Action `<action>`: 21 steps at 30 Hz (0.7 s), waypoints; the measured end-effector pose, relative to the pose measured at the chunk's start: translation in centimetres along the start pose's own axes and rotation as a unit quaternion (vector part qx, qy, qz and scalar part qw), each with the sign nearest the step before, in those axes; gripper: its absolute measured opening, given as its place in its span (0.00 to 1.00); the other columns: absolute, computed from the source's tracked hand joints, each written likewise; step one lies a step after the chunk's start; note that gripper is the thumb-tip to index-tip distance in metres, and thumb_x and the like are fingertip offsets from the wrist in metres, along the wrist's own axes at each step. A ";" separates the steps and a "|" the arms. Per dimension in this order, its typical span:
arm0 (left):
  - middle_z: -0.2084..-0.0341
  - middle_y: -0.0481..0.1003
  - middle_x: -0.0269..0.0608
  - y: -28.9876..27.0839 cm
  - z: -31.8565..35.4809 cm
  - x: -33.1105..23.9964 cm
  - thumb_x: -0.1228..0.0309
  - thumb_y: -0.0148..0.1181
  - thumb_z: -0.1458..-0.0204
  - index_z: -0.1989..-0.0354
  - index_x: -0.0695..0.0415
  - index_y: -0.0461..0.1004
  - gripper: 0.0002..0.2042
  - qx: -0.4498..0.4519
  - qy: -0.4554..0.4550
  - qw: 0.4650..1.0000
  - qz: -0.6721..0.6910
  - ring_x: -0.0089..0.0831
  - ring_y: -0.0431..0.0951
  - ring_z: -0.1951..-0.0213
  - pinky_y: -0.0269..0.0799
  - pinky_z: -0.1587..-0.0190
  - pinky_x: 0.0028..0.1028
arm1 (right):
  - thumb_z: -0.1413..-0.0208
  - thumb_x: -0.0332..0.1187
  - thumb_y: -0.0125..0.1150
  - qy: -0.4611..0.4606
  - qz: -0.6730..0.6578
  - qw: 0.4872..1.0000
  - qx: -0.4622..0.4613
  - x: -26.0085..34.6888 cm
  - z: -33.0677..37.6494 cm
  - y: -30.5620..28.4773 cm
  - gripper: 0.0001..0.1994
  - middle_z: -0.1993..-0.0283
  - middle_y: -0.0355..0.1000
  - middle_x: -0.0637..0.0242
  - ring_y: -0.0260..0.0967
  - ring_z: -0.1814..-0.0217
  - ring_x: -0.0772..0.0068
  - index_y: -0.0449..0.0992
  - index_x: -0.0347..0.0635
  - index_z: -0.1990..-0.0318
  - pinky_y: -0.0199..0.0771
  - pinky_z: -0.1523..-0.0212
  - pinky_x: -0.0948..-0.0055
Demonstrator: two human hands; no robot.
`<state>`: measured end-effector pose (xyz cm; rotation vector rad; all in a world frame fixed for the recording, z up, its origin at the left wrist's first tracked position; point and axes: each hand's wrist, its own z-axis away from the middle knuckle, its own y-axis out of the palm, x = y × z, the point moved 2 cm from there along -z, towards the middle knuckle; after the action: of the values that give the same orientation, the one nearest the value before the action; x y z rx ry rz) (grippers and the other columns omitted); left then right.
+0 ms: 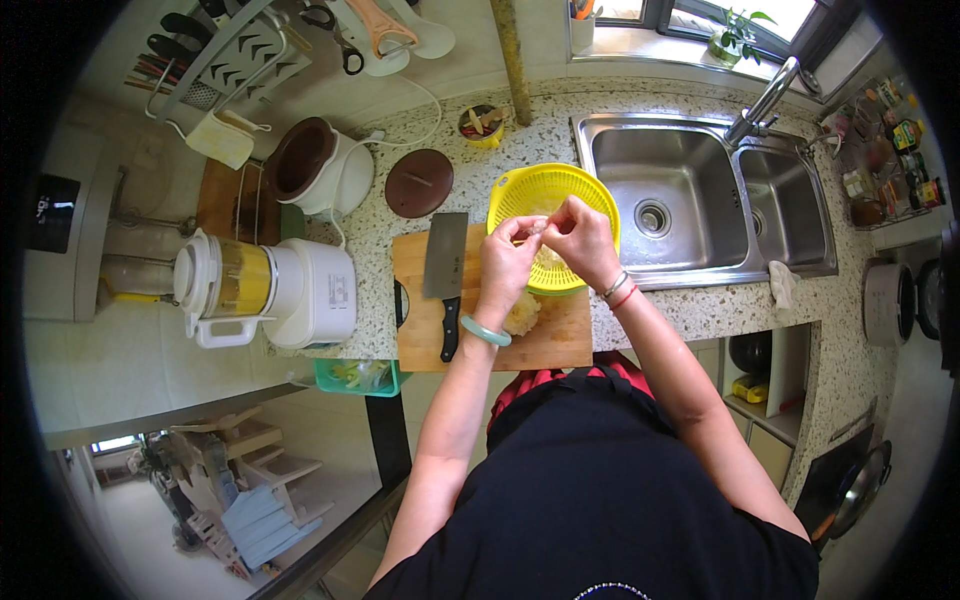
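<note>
Over a yellow colander (570,180) my left hand (508,262) and my right hand (585,240) meet, fingertips pinched together around a small pale piece (537,228). The piece is mostly covered by the fingers, and its kind cannot be made out. Pale bits lie in the colander beneath. A ruffled, pale yellowish clump (522,316) rests on the wooden cutting board (560,335), just right of my left wrist. To the left of that wrist, a cleaver (445,262) lies on the board, its black handle toward me.
Right of the colander is a double steel sink (655,165) with a faucet (760,110). At left stand a white blender (250,285) and a white pot (315,170), its brown lid (419,183) beside it. A small yellow bowl (482,125) sits behind; a green bin (357,376) hangs below the counter.
</note>
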<state>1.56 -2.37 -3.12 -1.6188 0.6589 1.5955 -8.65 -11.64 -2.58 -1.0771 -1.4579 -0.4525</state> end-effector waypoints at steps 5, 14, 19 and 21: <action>0.63 0.78 0.38 0.0 -0.4 0.7 0.78 0.58 0.46 0.57 0.65 0.76 0.09 0.038 -0.070 0.986 0.145 0.22 0.77 0.62 0.76 0.56 0.22 | 0.56 0.27 0.63 0.107 -0.152 0.982 0.029 -2.3 0.0 0.5 0.09 0.80 0.71 0.61 0.70 0.78 0.78 0.68 0.33 0.75 0.71 0.76 0.74; 0.66 0.78 0.39 0.2 -0.3 0.7 0.76 0.58 0.45 0.59 0.65 0.76 0.08 0.032 -0.089 0.989 0.115 0.24 0.79 0.65 0.77 0.60 0.22 | 0.52 0.26 0.58 0.104 -0.118 0.986 0.048 -2.2 -0.3 0.1 0.05 0.77 0.70 0.68 0.68 0.76 0.81 0.67 0.37 0.74 0.71 0.75 0.78; 0.67 0.78 0.40 0.1 -0.3 1.2 0.75 0.59 0.46 0.60 0.64 0.76 0.07 0.068 -0.135 0.961 0.230 0.29 0.80 0.65 0.78 0.59 0.24 | 0.52 0.25 0.57 0.255 -0.334 0.905 0.061 -3.0 -0.2 -0.2 0.04 0.74 0.69 0.70 0.66 0.77 0.80 0.67 0.39 0.70 0.69 0.74 0.81; 0.66 0.78 0.41 0.0 -0.3 1.3 0.75 0.59 0.46 0.60 0.63 0.75 0.07 0.072 -0.144 0.955 0.249 0.29 0.80 0.64 0.78 0.58 0.25 | 0.52 0.25 0.56 0.256 -0.325 0.909 0.047 -2.7 -0.1 -0.3 0.04 0.74 0.69 0.70 0.66 0.77 0.81 0.67 0.40 0.71 0.69 0.73 0.82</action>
<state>1.82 -2.46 -4.41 -1.1295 1.0538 2.0377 -9.16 -12.80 -4.96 -0.3155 -1.3087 -1.0397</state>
